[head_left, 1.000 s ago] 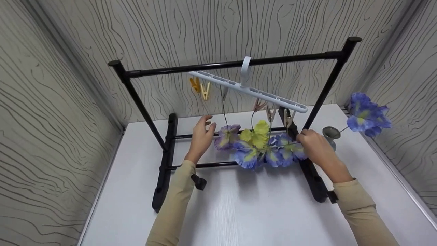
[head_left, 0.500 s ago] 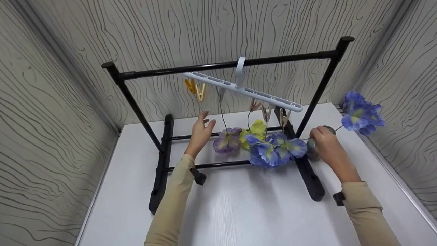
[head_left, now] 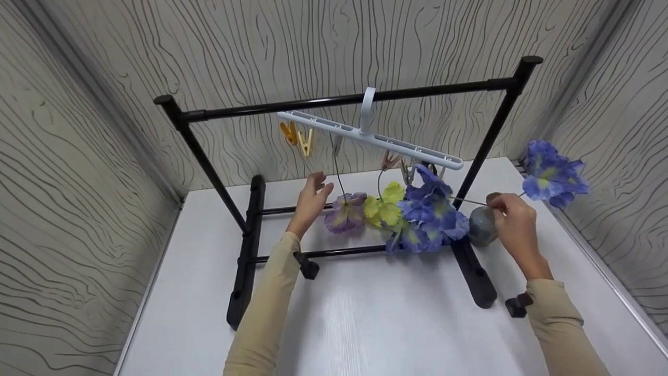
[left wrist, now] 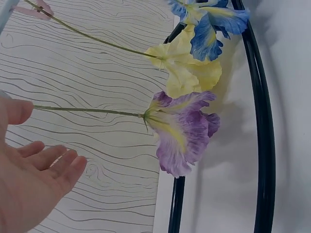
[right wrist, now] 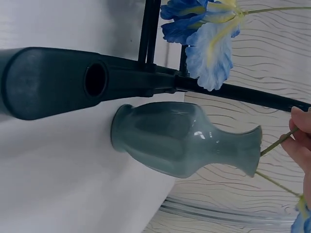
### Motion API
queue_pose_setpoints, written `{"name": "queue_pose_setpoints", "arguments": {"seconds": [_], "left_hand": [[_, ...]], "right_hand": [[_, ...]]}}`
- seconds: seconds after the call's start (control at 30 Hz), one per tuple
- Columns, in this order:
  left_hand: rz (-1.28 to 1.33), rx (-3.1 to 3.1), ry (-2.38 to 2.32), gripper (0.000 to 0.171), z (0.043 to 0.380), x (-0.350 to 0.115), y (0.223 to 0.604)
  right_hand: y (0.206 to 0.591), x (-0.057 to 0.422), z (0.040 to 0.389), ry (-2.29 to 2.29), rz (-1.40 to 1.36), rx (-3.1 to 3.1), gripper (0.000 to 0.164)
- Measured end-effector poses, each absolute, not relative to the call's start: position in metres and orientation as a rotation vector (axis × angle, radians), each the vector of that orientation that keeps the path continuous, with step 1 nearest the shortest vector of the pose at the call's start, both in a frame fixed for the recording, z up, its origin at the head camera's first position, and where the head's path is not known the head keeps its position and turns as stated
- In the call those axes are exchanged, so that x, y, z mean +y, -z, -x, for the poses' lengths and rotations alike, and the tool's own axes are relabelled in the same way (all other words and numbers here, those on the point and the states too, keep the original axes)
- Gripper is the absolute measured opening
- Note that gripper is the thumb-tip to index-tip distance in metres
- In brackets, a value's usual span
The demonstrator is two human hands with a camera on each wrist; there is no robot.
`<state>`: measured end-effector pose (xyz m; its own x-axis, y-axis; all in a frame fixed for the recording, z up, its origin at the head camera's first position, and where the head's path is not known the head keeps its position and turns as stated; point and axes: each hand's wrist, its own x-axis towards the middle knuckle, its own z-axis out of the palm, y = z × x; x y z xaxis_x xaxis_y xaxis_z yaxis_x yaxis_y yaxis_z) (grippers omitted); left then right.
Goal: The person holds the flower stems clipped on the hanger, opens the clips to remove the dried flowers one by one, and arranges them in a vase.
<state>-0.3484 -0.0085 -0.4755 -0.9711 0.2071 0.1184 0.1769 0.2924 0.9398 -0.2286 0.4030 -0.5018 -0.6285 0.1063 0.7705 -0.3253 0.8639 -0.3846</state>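
Note:
My right hand [head_left: 516,222] pinches the thin stem [right wrist: 278,142] of a blue artificial flower [head_left: 429,201], its bloom pointing left. In the right wrist view the stem's end is at the mouth of a grey-green vase [right wrist: 180,138], which holds another blue flower [head_left: 554,175]. My left hand [head_left: 309,203] is raised with relaxed fingers, left of a hanging purple flower [left wrist: 184,131] and below a pale yellow clothespin [head_left: 306,143]. A light blue clip hanger [head_left: 360,134] carries the purple flower, a yellow flower [head_left: 384,209] and blue blooms on its clothespins.
The hanger hooks over the top bar [head_left: 282,106] of a black rack standing on a white table [head_left: 344,313]. An orange clothespin [head_left: 288,133] hangs at the hanger's left end. Patterned walls [head_left: 104,156] enclose the table. The rack's right foot [right wrist: 53,82] lies beside the vase.
My right hand has moved right to the vase with the stem, and the held blue bloom has swung up in front of the hanger's right-hand clothespins. My left hand has barely moved.

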Motion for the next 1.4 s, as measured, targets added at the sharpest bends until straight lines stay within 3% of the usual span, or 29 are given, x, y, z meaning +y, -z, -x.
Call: {"name": "queue_pose_setpoints", "arguments": {"seconds": [0.3, 0.77, 1.0, 1.13, 1.4], "left_hand": [[-0.393, 2.384, -1.862, 0.052, 0.348, -0.003, 0.478], [-0.401, 2.439, -1.880, 0.042, 0.344, -0.003, 0.478], [-0.388, 2.476, -1.888, 0.038, 0.344, -0.004, 0.476], [-0.382, 2.463, -1.881, 0.036, 0.343, -0.003, 0.476], [-0.331, 2.472, -1.894, 0.038, 0.344, 0.001, 0.475]], "right_hand": [[0.501, 0.406, 0.232, -0.829, 0.154, -2.138, 0.008], [0.516, 0.407, 0.240, -0.782, 0.305, -2.058, 0.012], [0.513, 0.403, 0.239, -1.222, 0.461, -1.873, 0.011], [0.513, 0.402, 0.237, -1.210, 0.536, -1.860, 0.019], [0.519, 0.405, 0.237, -1.351, 0.655, -1.687, 0.010]]}}
